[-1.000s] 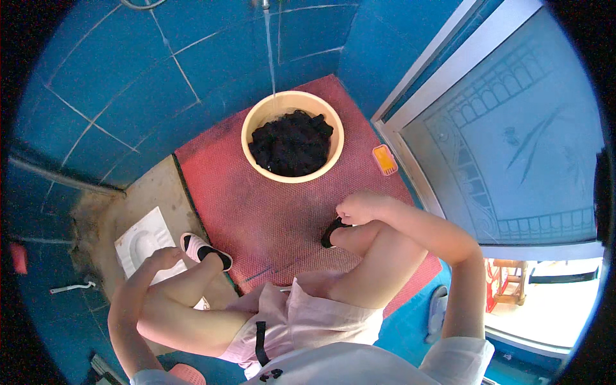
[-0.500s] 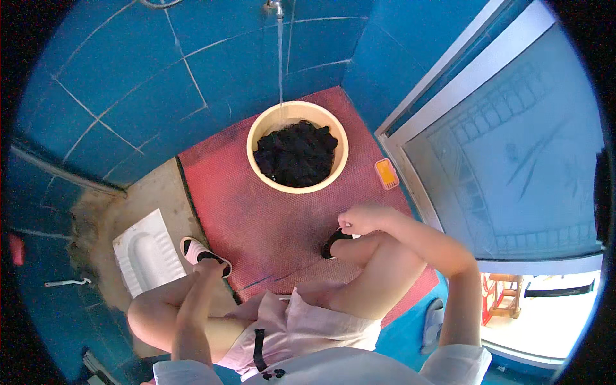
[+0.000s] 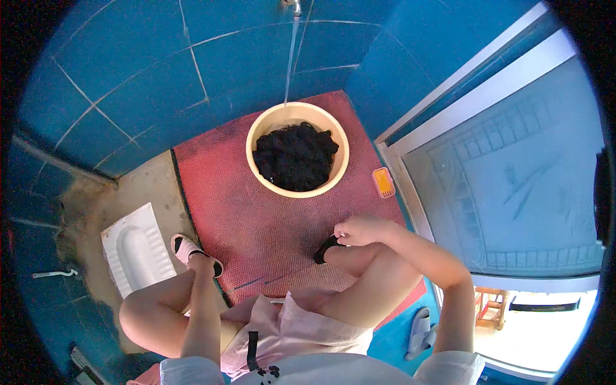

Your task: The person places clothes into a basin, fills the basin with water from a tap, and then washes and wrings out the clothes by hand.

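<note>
A cream plastic basin (image 3: 253, 168) stands on the red mat, holding dark wet cloth (image 3: 296, 157) in water. A thin stream of water (image 3: 292, 61) runs into it from the tap (image 3: 296, 8) on the wall. Apart from the basin, my right hand (image 3: 360, 230) is closed beside my right shin, above the black shoe (image 3: 326, 249); whatever its curled fingers hold, if anything, is hidden. My left arm reaches down between my legs, and my left hand (image 3: 204, 266) is near the pink slipper (image 3: 186, 249) on my left foot; its fingers cannot be made out.
An orange bar in a pink soap dish (image 3: 383, 183) lies right of the basin, by the frosted door (image 3: 494, 167). A white squat toilet (image 3: 136, 247) is at left. A grey slipper (image 3: 420, 333) lies at lower right. Blue tiled walls (image 3: 141, 77) stand behind.
The view has shifted slightly, bringing more of the grey slipper into sight. Water keeps running into the basin. My right hand stays closed by the shin, and my left arm stays lowered.
</note>
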The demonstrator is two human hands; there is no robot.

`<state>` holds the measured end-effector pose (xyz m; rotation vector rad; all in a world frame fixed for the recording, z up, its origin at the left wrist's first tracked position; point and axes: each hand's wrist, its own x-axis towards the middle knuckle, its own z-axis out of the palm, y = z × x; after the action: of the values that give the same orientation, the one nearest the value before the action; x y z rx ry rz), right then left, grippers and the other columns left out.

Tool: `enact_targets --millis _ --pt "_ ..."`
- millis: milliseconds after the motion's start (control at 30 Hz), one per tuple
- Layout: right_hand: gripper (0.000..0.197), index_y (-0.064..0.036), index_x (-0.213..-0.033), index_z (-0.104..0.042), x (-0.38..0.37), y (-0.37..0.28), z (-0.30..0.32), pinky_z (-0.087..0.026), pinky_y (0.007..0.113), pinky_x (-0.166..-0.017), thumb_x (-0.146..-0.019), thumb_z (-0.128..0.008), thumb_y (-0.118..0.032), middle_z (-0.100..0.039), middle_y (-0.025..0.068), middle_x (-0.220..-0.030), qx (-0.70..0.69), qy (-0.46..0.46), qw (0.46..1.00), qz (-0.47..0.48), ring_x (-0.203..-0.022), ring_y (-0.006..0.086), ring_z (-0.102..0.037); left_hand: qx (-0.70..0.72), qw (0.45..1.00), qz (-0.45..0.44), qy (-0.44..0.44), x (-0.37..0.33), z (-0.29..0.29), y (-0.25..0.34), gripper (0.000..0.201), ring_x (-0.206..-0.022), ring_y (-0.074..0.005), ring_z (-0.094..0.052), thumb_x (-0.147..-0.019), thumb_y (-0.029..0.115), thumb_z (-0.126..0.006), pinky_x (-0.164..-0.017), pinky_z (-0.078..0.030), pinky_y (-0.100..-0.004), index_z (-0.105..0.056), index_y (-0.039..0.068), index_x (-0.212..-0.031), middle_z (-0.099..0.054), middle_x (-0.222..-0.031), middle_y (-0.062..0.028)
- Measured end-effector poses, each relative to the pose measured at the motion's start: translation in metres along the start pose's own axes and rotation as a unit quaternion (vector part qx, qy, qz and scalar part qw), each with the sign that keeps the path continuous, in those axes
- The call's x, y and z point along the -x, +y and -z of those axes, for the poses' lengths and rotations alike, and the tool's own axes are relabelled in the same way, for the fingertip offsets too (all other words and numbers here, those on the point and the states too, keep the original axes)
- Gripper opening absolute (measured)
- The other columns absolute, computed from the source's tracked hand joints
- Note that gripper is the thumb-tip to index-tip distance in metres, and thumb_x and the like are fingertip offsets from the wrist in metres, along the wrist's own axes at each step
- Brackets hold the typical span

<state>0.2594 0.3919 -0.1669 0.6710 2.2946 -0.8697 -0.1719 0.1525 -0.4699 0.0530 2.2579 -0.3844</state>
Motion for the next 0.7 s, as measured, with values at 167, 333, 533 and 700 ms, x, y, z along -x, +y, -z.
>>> enact_targets --millis 167,333,533,700 --pt "0.024 -0.0089 -0.092 -0.055 -0.011 0.003 -0.001 -0.044 0.040 -0.064 -0.080 -0.049 -0.029 -0.060 0.0106 -0.080 -0.045 -0.009 0.998 0.036 -0.075 0.0289 -0.057 -0.020 0.998 -0.033 0.056 0.016 -0.013 -0.004 0.059 -0.105 -0.0188 -0.047 -0.073 0.042 -0.058 -0.089 -0.035 -0.0318 -0.039 0.010 -0.118 -0.050 -0.115 -0.0075" --pt "0.022 -0.0092 -0.089 -0.055 -0.014 0.005 0.001 -0.043 0.040 -0.062 -0.080 -0.049 -0.029 -0.059 0.0104 -0.075 -0.089 -0.019 0.995 0.044 -0.072 0.0279 -0.057 -0.048 0.989 -0.069 0.118 0.029 -0.021 -0.010 0.053 -0.101 -0.0206 -0.051 -0.072 0.044 -0.059 -0.084 -0.039 -0.0326 -0.047 0.007 -0.109 -0.053 -0.110 -0.0083" --pt "0.021 -0.0109 -0.088 -0.055 -0.007 0.001 0.006 -0.043 0.040 -0.060 -0.080 -0.049 -0.029 -0.059 0.0092 -0.075 -0.019 -0.004 0.999 0.025 -0.071 0.0270 -0.057 -0.077 0.971 -0.127 0.185 0.047 -0.027 0.003 0.050 -0.096 -0.0228 -0.055 -0.071 0.045 -0.060 -0.078 -0.044 -0.0336 -0.057 0.005 -0.100 -0.057 -0.104 -0.0092" --pt "0.021 -0.0111 -0.088 -0.055 -0.002 0.007 0.000 -0.043 0.040 -0.061 -0.079 -0.050 -0.029 -0.060 0.0086 -0.077 -0.004 0.021 1.000 0.014 -0.072 0.0271 -0.058 -0.049 0.965 -0.173 0.194 0.037 -0.028 -0.002 0.045 -0.089 -0.0244 -0.058 -0.072 0.043 -0.060 -0.073 -0.046 -0.0343 -0.061 0.002 -0.093 -0.060 -0.095 -0.0112"
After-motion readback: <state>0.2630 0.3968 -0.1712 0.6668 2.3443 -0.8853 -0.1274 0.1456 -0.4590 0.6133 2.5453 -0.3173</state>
